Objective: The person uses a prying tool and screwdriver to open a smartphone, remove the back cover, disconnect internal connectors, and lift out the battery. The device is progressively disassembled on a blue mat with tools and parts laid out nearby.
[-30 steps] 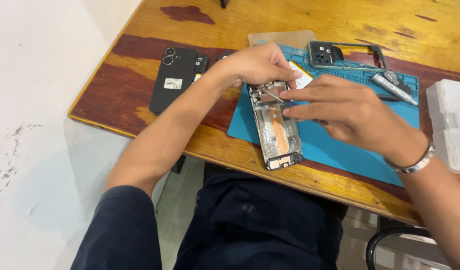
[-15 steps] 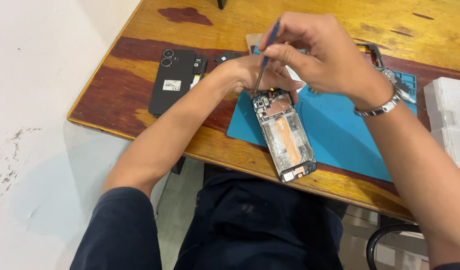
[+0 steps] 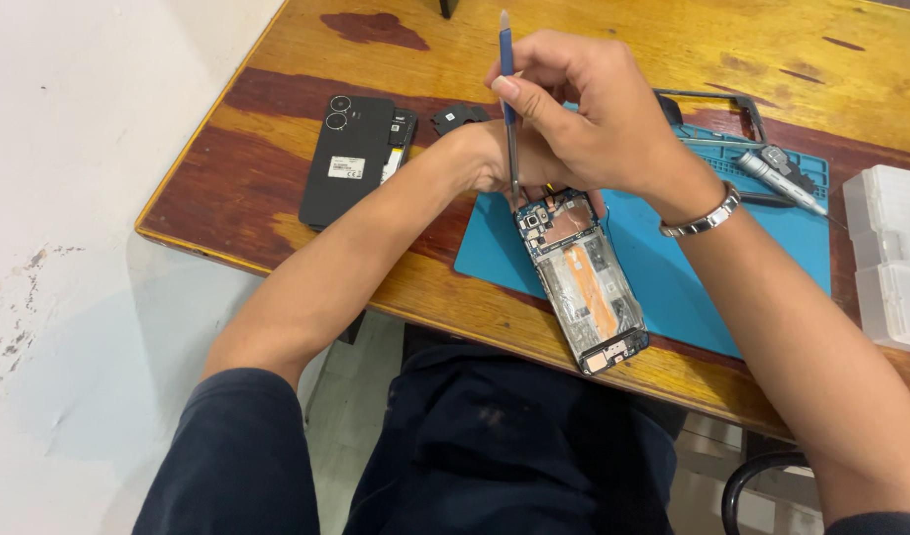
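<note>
An opened phone (image 3: 584,282) with its back removed lies tilted on a blue work mat (image 3: 762,277), its bare boards and an orange ribbon showing. My right hand (image 3: 594,119) grips a thin blue pry tool (image 3: 507,89) upright, its tip touching the phone's top left corner. My left hand (image 3: 490,159) rests at the phone's top end, mostly hidden behind the right hand; what its fingers hold is unseen.
A black phone back cover (image 3: 348,159) lies on the wooden table (image 3: 277,198) at the left, a small black part (image 3: 457,117) beside it. A metal screwdriver (image 3: 777,178) and a phone frame (image 3: 717,104) sit at the mat's far edge. A clear plastic box (image 3: 891,258) stands right.
My right hand rose from the phone's middle, took up the blue tool, and set its tip on the phone's top corner. The phone has shifted and turned slightly on the mat.
</note>
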